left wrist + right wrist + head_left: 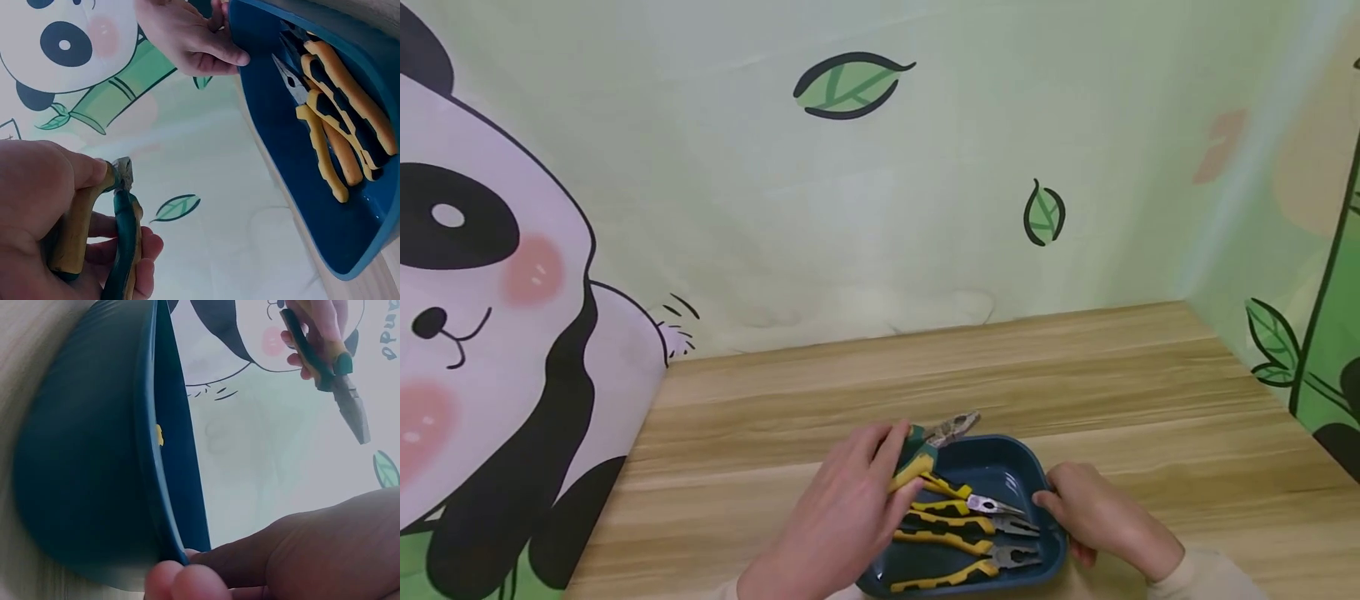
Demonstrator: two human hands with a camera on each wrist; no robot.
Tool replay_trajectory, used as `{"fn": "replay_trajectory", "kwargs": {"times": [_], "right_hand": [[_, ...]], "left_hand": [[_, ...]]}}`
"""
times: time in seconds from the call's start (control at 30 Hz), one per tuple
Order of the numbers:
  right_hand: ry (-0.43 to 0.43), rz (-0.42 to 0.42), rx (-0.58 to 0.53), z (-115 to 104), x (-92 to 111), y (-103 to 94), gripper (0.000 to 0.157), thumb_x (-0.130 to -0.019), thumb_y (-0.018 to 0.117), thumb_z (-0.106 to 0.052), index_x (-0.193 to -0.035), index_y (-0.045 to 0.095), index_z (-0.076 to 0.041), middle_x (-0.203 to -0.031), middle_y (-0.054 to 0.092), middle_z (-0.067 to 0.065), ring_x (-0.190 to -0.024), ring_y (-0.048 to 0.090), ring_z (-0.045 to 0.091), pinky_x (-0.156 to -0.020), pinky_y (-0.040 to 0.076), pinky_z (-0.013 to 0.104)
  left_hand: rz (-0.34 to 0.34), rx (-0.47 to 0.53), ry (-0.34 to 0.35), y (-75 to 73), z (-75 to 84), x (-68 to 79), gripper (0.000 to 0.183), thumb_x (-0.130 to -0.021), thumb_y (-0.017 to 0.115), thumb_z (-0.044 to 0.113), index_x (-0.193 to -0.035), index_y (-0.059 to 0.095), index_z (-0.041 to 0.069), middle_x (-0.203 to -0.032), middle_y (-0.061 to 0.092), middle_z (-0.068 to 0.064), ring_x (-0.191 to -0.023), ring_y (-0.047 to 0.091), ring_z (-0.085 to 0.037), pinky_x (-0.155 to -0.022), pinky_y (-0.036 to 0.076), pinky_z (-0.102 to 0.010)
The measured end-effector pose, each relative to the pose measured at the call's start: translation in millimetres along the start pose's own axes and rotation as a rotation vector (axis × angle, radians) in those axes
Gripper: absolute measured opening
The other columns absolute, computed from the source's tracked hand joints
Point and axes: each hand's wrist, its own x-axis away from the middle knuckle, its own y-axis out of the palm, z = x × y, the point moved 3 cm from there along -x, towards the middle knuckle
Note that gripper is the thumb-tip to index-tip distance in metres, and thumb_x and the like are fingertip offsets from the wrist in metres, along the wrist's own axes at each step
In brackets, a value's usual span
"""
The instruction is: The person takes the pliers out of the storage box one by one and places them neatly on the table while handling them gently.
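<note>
My left hand grips green-and-yellow pliers by the handles, above the left part of a dark blue tray. In the left wrist view the fingers curl round the handles of these pliers. My right hand pinches the tray's right rim between thumb and fingers; the right wrist view shows this grip at the rim. Inside the tray lie several yellow-and-black pliers, heads to the right, one of them long-nosed. The left hand hides part of their handles in the head view.
The tray stands on a wood-grain table, near its front. Behind rises a pale green backdrop printed with leaves, with a large panda at the left. Another printed backdrop panel borders the right side.
</note>
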Motion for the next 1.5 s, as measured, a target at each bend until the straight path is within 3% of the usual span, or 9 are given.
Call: {"fn": "replay_trajectory", "kwargs": {"times": [0.53,0.7,1.5], "right_hand": [[0.008,0.023,-0.015,4.3,-0.8,8.3,0.036,-0.107,0.048,-0.008,-0.072,0.055,-0.005,-0.042,0.052,0.0,-0.032,0.052,0.012,-0.035,0.047,0.033],[0.037,0.041,-0.009,3.7,-1.1,9.4,0.033,-0.105,0.051,-0.006,-0.073,0.055,-0.005,-0.042,0.051,0.001,-0.031,0.052,0.012,-0.035,0.048,0.034],[0.035,0.057,0.031,3.4,-1.7,1.4,0.032,-0.105,0.054,-0.007,-0.073,0.055,-0.005,-0.041,0.051,0.0,-0.03,0.05,0.011,-0.035,0.046,0.033]], "left_hand": [[-0.023,-0.026,-0.084,3.5,-20.4,10.4,0.059,-0.107,0.058,0.04,-0.151,0.05,0.002,-0.138,0.056,-0.013,-0.124,0.055,-0.028,-0.106,0.045,-0.048],[-0.012,-0.027,-0.119,3.8,-25.5,12.9,0.059,-0.105,0.061,0.039,-0.15,0.051,0.001,-0.136,0.057,-0.014,-0.123,0.055,-0.029,-0.106,0.045,-0.05],[0.19,-0.081,-0.198,1.6,-46.0,9.7,0.057,-0.101,0.069,0.033,-0.142,0.057,-0.005,-0.126,0.061,-0.018,-0.112,0.059,-0.032,-0.098,0.048,-0.053]]}}
